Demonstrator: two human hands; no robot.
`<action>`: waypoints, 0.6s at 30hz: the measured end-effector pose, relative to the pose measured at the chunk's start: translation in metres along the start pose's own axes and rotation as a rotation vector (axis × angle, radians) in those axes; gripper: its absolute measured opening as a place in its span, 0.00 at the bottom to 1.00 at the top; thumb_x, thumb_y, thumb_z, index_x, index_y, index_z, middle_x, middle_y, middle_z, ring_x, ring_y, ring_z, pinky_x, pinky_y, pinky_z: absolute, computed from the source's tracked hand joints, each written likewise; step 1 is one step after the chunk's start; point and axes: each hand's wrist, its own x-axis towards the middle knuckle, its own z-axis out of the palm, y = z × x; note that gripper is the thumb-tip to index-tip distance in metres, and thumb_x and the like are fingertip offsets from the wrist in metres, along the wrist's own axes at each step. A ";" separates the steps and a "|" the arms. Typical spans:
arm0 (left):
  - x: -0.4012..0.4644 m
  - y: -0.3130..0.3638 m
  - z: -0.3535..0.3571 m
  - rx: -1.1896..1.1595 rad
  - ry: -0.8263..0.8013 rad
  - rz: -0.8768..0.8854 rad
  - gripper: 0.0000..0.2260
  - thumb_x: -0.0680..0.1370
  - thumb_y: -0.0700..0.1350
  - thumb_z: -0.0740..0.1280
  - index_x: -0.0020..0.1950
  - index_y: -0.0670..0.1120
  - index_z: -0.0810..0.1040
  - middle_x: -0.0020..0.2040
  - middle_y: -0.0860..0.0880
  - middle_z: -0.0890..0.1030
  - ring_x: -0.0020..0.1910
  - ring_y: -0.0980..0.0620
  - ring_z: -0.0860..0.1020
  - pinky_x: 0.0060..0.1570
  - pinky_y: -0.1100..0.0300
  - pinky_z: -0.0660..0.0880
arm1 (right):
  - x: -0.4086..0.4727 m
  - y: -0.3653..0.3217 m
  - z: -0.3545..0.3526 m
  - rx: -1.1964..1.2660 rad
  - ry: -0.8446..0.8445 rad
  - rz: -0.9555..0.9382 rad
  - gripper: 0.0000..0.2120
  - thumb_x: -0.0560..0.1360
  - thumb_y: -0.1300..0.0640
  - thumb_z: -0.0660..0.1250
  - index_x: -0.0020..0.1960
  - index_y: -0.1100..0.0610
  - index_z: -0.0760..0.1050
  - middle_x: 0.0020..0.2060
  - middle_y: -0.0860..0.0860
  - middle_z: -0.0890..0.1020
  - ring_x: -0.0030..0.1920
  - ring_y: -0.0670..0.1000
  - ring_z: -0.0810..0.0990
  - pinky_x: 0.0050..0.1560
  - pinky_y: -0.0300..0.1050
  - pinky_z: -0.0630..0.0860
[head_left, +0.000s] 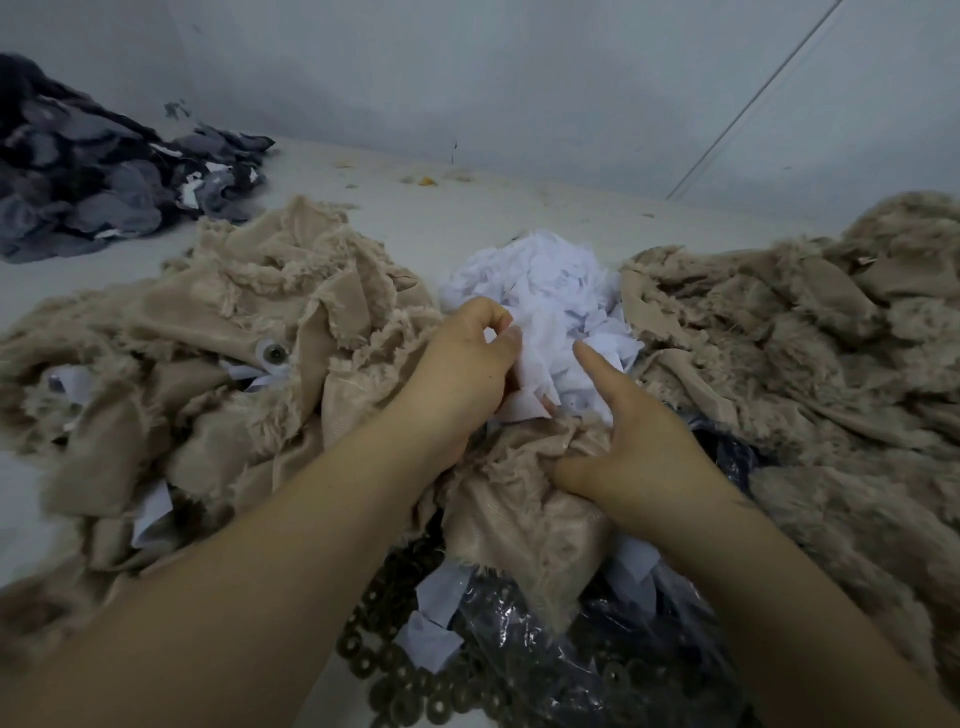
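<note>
A heap of small white fabric scraps (550, 291) lies in the middle of the table, between two piles of beige furry fabric pieces. My left hand (462, 374) pinches a white scrap (535, 364) between thumb and curled fingers at the heap's near edge. My right hand (639, 447) holds a crumpled beige furry piece (519, 509) with its thumb and lower fingers, while its index finger points up toward the white heap.
Beige furry piles spread left (234, 353) and right (810, 364). A plastic toy eye (274, 355) sits in the left pile. Dark ring washers (405, 691) and a clear plastic bag (597, 675) lie near me. Grey-blue fabric scraps (104, 182) are heaped far left. A white wall stands behind.
</note>
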 end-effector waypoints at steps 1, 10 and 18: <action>0.000 0.000 0.000 0.045 0.006 0.016 0.09 0.83 0.46 0.60 0.44 0.46 0.71 0.43 0.30 0.79 0.35 0.37 0.78 0.33 0.52 0.70 | -0.001 -0.001 -0.001 0.016 -0.012 -0.009 0.44 0.71 0.62 0.74 0.78 0.39 0.57 0.54 0.33 0.69 0.35 0.20 0.70 0.32 0.20 0.68; -0.012 0.007 0.000 0.286 -0.148 0.219 0.08 0.76 0.42 0.72 0.48 0.42 0.74 0.38 0.36 0.81 0.33 0.41 0.78 0.34 0.50 0.74 | -0.002 -0.004 0.001 0.245 0.027 -0.040 0.12 0.71 0.64 0.76 0.52 0.53 0.81 0.43 0.50 0.86 0.45 0.50 0.85 0.47 0.47 0.82; -0.014 0.013 -0.007 0.337 -0.170 0.204 0.03 0.71 0.39 0.76 0.41 0.42 0.84 0.35 0.49 0.82 0.31 0.57 0.77 0.34 0.62 0.75 | 0.000 0.000 0.001 0.302 0.132 -0.026 0.08 0.70 0.64 0.76 0.47 0.56 0.82 0.38 0.53 0.86 0.40 0.53 0.85 0.39 0.48 0.83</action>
